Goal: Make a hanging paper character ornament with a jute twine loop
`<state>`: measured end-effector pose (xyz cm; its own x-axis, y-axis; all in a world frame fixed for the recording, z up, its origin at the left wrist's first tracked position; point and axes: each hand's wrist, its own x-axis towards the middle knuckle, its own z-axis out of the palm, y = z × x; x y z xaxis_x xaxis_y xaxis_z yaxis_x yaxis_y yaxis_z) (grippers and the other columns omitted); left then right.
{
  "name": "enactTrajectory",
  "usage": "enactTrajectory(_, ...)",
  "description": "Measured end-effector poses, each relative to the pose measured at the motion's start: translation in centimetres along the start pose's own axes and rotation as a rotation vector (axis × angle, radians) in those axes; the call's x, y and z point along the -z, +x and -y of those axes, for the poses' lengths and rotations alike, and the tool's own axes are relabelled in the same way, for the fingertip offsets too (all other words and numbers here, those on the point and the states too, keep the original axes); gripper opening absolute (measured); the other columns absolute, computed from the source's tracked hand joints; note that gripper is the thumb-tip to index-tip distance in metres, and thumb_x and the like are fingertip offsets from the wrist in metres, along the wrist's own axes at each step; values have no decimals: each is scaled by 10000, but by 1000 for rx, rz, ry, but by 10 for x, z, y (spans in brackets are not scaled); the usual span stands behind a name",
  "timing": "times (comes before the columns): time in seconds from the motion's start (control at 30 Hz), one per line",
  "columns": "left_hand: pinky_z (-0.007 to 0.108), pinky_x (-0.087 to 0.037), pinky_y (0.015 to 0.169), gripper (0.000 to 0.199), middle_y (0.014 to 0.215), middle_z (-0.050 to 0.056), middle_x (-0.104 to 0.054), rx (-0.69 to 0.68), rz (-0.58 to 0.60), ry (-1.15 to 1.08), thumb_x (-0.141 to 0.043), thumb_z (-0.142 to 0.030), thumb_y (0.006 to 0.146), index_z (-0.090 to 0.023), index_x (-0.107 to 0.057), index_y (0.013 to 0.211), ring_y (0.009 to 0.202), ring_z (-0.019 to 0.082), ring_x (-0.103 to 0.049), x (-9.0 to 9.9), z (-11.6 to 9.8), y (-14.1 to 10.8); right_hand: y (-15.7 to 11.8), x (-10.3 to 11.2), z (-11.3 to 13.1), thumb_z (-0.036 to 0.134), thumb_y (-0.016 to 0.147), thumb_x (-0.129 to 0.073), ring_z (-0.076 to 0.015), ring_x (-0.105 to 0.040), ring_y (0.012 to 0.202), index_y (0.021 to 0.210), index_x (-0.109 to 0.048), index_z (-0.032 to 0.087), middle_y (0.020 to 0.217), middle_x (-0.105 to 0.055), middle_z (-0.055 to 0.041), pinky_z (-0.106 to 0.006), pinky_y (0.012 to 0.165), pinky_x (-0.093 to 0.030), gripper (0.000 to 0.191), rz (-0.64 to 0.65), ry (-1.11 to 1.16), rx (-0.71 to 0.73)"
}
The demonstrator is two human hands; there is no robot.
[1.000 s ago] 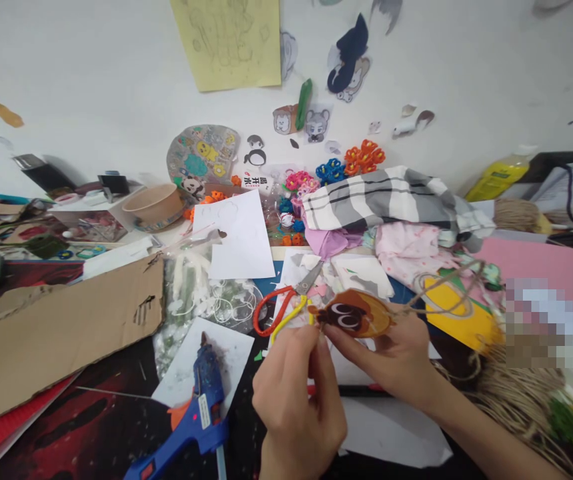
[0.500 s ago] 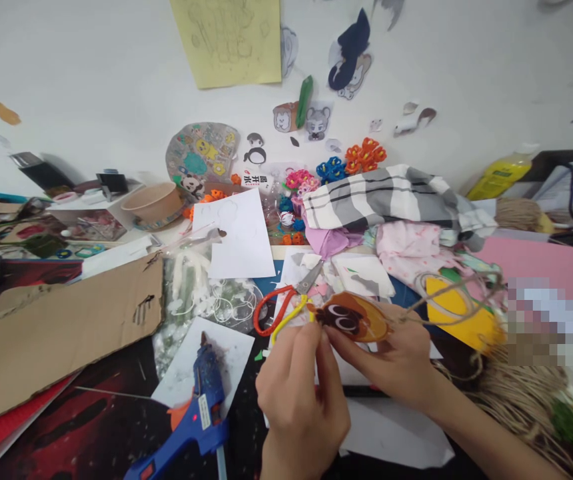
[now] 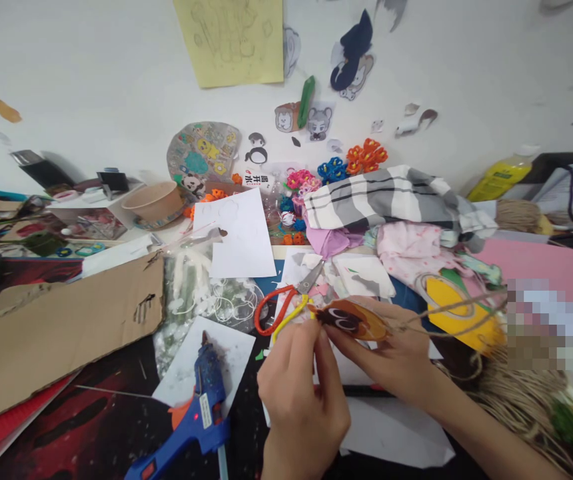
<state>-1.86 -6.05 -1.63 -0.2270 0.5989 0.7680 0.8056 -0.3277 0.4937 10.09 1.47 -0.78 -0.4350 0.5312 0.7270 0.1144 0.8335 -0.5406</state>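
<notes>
A brown and orange cut-out with two big cartoon eyes [image 3: 359, 319] is held up between my hands, tilted away from me. My right hand [image 3: 396, 347] grips its right part, thumb along the lower edge. From that end a loop of twine [image 3: 449, 319] stretches off to the right. With fingers and thumb pinched together, my left hand [image 3: 304, 393] meets the cut-out's left tip; what lies inside the pinch is hidden. Just behind are scissors [image 3: 286, 310] with red and yellow handles, blades partly apart. A blue glue gun [image 3: 206, 400] lies left of my left hand, its small red light on.
Corrugated cardboard [image 3: 66, 327] covers the left side. White paper [image 3: 206, 367] lies under the glue gun's nozzle. A bundle of twine [image 3: 516, 400] sits at the right. Folded checked cloth [image 3: 391, 197], a tan bowl [image 3: 151, 203] and a yellow bottle [image 3: 504, 175] stand along the wall.
The cut-out has tipped a little, so its face shows narrower. The twine loop at its right end hangs lower and straighter. Both hands stay nearly in place.
</notes>
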Motion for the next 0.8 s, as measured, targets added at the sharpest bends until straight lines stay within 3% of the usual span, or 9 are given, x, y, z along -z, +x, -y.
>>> enactTrajectory(0.23, 237, -412, 539, 155, 672, -2, -565, 11, 16, -3, -511, -25, 894, -151, -585, 947, 571, 119, -546, 1, 1, -1, 4, 2, 2, 123, 923, -611, -131, -681, 697, 1045, -690, 223, 810, -724, -8, -228, 628, -576, 177, 75, 23, 14)
enactTrajectory(0.8, 221, -446, 552, 152, 651, -2, -571, 29, 1, 14, -499, -29, 898, -154, -584, 912, 577, 119, -587, 1, -1, 0, -3, 1, 3, 133, 928, -594, -146, -714, 769, 1105, -673, 247, 911, -751, -17, -246, 707, -598, 225, 91, -25, 6)
